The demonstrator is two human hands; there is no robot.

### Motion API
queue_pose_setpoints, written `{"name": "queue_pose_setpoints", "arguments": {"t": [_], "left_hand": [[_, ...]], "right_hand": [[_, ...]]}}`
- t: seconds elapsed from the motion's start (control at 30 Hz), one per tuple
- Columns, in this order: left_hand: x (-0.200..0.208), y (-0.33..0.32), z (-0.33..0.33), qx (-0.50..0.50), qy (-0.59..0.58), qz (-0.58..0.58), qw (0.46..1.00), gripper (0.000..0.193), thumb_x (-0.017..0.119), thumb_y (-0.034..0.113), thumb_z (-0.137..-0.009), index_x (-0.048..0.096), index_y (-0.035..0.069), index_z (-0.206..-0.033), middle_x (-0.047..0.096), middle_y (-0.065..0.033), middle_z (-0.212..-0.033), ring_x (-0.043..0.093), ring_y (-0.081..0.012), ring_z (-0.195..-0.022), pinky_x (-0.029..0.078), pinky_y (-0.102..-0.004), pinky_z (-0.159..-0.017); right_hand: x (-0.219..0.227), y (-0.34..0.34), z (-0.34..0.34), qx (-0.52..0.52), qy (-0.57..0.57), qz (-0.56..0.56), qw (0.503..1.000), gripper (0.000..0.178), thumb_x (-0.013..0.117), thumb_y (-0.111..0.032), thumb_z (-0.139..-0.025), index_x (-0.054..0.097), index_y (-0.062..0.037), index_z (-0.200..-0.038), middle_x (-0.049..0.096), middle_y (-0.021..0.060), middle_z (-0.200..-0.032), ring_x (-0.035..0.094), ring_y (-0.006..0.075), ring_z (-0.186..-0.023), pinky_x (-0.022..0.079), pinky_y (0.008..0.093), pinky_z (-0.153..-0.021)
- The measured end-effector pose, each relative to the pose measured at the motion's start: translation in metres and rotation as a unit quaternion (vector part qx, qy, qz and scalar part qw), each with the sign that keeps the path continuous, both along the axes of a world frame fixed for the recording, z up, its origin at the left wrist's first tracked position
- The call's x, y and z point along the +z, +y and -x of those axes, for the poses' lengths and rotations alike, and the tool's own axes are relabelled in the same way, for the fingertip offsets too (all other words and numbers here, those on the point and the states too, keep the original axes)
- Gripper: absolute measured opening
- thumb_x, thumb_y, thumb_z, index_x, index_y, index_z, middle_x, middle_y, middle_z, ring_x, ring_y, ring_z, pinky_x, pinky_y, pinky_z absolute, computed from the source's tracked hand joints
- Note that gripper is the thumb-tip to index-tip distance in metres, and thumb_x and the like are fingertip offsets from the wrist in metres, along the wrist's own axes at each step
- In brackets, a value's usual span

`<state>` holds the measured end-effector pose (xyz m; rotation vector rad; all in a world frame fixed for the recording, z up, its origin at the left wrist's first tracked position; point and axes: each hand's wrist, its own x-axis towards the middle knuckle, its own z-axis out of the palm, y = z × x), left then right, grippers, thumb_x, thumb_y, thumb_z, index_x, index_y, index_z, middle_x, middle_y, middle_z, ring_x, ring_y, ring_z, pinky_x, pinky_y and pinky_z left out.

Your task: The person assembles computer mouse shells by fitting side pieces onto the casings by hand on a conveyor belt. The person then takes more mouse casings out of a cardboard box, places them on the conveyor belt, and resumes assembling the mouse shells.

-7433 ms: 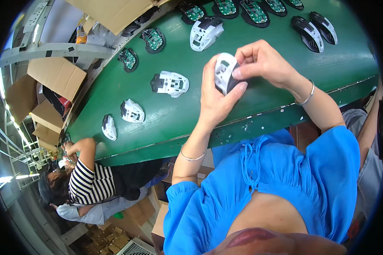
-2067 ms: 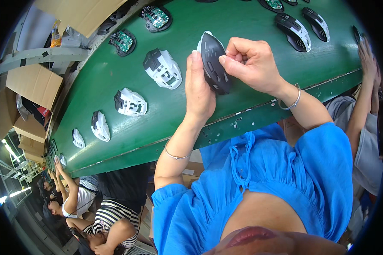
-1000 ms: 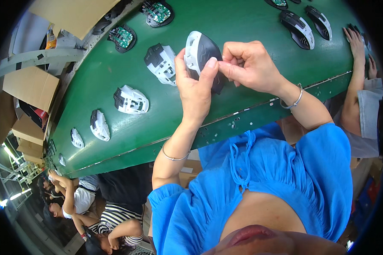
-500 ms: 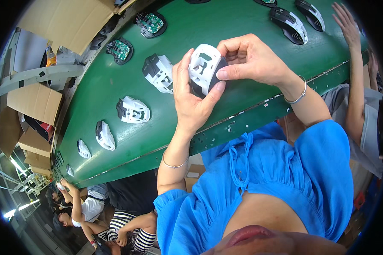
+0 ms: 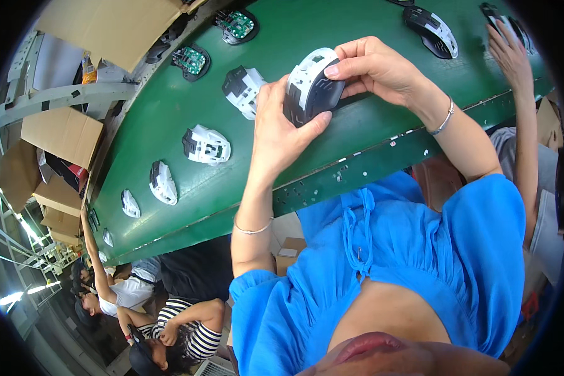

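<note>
Mouse shell (image 5: 313,88), white and black, is being held tilted above the green counter (image 5: 332,22), the left hand (image 5: 279,128) gripping its near side, the right hand (image 5: 379,70) pinching its far edge. Towards the counter's left, similar shells (image 5: 207,145) are lying; along the counter's far edge, circuit boards (image 5: 237,26) are sitting.

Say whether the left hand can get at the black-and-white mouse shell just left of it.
Probably yes: nothing visible blocks the left hand from that mouse shell, though it may first need to release the held shell.
</note>
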<state>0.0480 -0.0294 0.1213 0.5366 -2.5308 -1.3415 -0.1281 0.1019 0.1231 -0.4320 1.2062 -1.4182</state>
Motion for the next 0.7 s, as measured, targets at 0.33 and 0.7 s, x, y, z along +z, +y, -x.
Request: {"name": "queue_pose_setpoints", "arguments": {"t": [0.33, 0.7], "left_hand": [[0.010, -0.003, 0.013, -0.118, -0.145, 0.022, 0.982, 0.082, 0.084, 0.032, -0.062, 0.050, -0.006, -0.126, 0.052, -0.0152, -0.109, 0.055, -0.0222, -0.096, 0.047, -0.0318, -0.086], [0.005, -0.018, 0.030, -0.061, -0.178, -0.171, 0.967, 0.057, 0.083, 0.017, -0.057, 0.062, -0.009, -0.103, 0.066, -0.0107, -0.088, 0.062, -0.0153, -0.079, 0.050, -0.0265, -0.075]], "right_hand": [[0.015, 0.001, 0.014, 0.194, 0.499, -0.010, 0.844, 0.063, 0.077, -0.029, -0.064, 0.061, 0.0073, -0.113, 0.063, 0.0219, -0.110, 0.062, 0.0312, -0.101, 0.048, 0.0357, -0.089], [0.044, -0.018, 0.031, 0.246, 0.415, -0.038, 0.875, 0.044, 0.077, -0.019, -0.063, 0.067, 0.0060, -0.098, 0.070, 0.0143, -0.085, 0.064, 0.0202, -0.072, 0.051, 0.0297, -0.066]]}}
